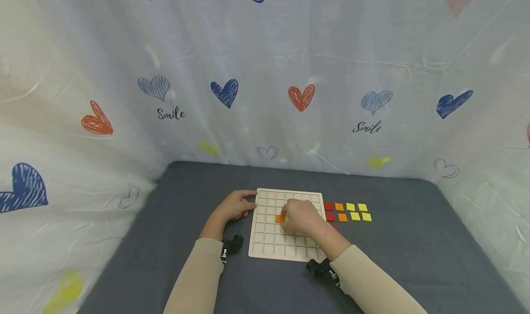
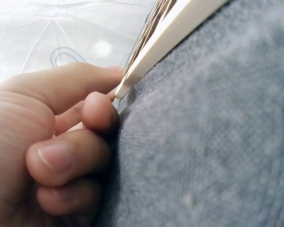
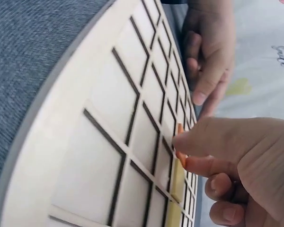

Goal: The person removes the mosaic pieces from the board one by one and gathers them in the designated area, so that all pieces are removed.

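A pale wooden grid board (image 1: 265, 250) lies on the table. My right hand (image 1: 304, 217) is over its middle. In the right wrist view, the thumb and a finger pinch an orange square tile (image 3: 180, 156) at the board's surface. Yellow tiles (image 3: 178, 182) sit in the grid beside it, mostly hidden by the hand in the head view. My left hand (image 1: 235, 206) is at the board's upper left corner. Its index finger stretches to the corner and touches the edge, while the other fingers are bent loosely beside the board (image 2: 151, 49).
Loose tiles lie in rows right of the board: red tiles (image 1: 330, 217), orange tiles (image 1: 342, 217) and several yellow tiles (image 1: 354, 216). Another red tile (image 1: 334, 228) is partly hidden by the right arm. A heart-printed curtain (image 1: 265, 134) hangs behind the grey table (image 1: 406, 249).
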`<state>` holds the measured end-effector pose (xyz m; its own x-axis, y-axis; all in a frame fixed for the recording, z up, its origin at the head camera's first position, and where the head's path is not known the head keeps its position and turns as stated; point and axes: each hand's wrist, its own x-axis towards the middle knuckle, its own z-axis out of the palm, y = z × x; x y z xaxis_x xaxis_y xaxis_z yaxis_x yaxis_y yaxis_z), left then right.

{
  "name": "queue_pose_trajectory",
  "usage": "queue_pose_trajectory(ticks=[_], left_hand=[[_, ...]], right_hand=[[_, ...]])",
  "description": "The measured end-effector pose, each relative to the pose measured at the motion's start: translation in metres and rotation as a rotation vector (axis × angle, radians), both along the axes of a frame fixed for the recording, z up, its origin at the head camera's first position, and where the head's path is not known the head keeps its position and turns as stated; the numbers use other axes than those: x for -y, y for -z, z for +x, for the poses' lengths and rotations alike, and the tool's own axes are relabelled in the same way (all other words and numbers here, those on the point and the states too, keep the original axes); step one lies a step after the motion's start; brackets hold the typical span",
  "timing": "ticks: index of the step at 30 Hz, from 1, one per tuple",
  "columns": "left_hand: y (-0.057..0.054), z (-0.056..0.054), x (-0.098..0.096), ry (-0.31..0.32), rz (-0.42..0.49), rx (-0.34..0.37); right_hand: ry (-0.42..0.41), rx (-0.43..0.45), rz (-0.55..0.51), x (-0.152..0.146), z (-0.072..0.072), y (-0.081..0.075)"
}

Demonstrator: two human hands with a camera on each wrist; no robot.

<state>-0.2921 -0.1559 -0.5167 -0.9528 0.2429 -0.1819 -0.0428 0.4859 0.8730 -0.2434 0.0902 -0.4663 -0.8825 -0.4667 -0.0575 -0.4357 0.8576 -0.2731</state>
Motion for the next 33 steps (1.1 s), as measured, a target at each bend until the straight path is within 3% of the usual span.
queue_pose_trajectory(ticks=[12, 22, 33], left_hand=[[0.0016, -0.0007, 0.0007, 0.018, 0.017, -0.014], [0.0004, 0.0007, 0.0015, 0.02, 0.02, -0.016], [0.0019, -0.0009, 0.0007, 0.011, 0.014, -0.007]], right_hand=[[0.017, -0.033, -0.024, 0.0016, 0.0011, 0.0045], [0.037, -0.128, -0.024, 0.0029, 0.0066, 0.0091], [0.058, -0.121, -0.071, 0.0019, 0.0072, 0.0115]])
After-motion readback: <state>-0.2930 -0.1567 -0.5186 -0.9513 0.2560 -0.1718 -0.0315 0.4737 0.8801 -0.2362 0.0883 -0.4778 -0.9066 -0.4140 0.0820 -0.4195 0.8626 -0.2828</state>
